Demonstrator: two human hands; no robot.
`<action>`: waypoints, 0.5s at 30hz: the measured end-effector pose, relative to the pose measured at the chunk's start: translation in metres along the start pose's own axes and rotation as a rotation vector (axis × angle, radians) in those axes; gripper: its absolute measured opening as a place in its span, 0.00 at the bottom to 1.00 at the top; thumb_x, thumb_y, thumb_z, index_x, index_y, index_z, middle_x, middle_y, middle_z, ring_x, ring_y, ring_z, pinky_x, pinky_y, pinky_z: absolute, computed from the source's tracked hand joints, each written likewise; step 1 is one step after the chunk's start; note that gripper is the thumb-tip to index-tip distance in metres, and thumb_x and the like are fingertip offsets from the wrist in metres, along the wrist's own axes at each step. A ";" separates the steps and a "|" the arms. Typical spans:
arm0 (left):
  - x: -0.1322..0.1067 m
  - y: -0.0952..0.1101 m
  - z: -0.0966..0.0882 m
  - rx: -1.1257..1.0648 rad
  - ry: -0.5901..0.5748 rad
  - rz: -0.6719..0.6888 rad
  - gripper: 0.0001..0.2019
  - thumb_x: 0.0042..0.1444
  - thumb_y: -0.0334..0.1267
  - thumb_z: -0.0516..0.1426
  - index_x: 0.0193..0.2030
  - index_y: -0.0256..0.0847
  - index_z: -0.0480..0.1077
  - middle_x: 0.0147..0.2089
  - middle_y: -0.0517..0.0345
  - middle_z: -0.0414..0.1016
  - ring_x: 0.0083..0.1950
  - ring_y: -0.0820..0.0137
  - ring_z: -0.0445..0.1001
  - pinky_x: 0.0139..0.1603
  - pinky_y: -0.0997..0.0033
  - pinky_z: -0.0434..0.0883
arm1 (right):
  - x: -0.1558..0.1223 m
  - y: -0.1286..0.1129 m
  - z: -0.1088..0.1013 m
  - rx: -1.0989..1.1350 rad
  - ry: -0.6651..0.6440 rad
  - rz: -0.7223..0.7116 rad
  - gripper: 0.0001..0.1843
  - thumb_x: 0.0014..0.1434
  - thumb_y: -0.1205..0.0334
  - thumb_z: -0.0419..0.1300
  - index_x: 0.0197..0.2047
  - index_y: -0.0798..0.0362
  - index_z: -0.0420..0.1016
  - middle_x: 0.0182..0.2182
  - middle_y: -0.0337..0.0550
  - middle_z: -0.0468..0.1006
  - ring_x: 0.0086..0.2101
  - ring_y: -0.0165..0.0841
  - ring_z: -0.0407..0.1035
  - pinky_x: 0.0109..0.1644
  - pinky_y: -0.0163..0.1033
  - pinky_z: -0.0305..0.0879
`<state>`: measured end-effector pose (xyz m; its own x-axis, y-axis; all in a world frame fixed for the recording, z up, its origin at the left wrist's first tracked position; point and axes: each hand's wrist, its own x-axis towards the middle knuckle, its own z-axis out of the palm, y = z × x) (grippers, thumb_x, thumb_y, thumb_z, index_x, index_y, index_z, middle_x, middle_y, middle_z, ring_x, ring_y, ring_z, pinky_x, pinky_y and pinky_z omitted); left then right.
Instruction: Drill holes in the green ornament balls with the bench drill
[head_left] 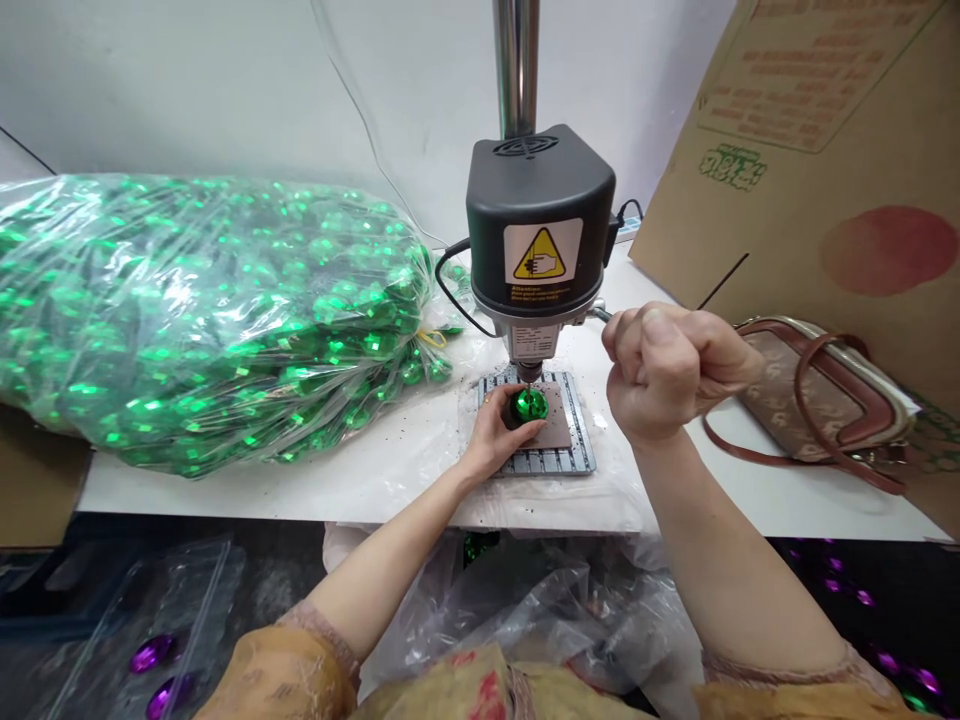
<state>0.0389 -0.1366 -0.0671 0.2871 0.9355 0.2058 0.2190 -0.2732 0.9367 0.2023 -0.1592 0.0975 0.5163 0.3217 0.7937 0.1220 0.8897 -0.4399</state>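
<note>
A small bench drill press (538,230) stands on the white table (225,490), its bit just above a shiny green ball (531,405). My left hand (495,435) pinches that ball and holds it on a brown block (559,420) that lies on the slotted metal base (577,455). My right hand (664,370) is a closed fist wrapped round the press's feed lever (600,314) at the machine's right side; most of the lever is hidden in the fist.
A big clear plastic bag of green balls (202,320) fills the table's left half. A brown handbag (817,395) and a leaning cardboard box (825,150) stand at the right. Crumpled plastic (540,610) hangs below the table edge; purple balls (150,655) lie in a tray lower left.
</note>
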 end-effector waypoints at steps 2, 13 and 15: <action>0.000 0.001 0.000 0.008 0.004 0.007 0.28 0.53 0.46 0.73 0.58 0.43 0.73 0.56 0.47 0.78 0.59 0.54 0.77 0.63 0.50 0.74 | -0.002 0.003 -0.002 0.022 0.000 -0.011 0.33 0.59 0.54 0.63 0.19 0.52 0.42 0.12 0.32 0.44 0.15 0.23 0.41 0.21 0.40 0.41; -0.003 0.010 0.001 0.016 0.020 0.038 0.27 0.54 0.47 0.71 0.58 0.42 0.72 0.55 0.47 0.77 0.58 0.55 0.76 0.61 0.52 0.75 | -0.008 0.006 -0.009 0.086 -0.085 -0.102 0.30 0.59 0.62 0.62 0.19 0.54 0.44 0.14 0.31 0.48 0.15 0.21 0.44 0.22 0.38 0.44; -0.004 0.012 0.002 0.001 0.023 0.031 0.27 0.55 0.47 0.71 0.58 0.42 0.72 0.56 0.46 0.76 0.57 0.55 0.77 0.58 0.53 0.77 | -0.010 0.007 -0.009 0.100 -0.102 -0.125 0.29 0.59 0.62 0.62 0.19 0.54 0.44 0.14 0.31 0.48 0.16 0.20 0.44 0.22 0.38 0.44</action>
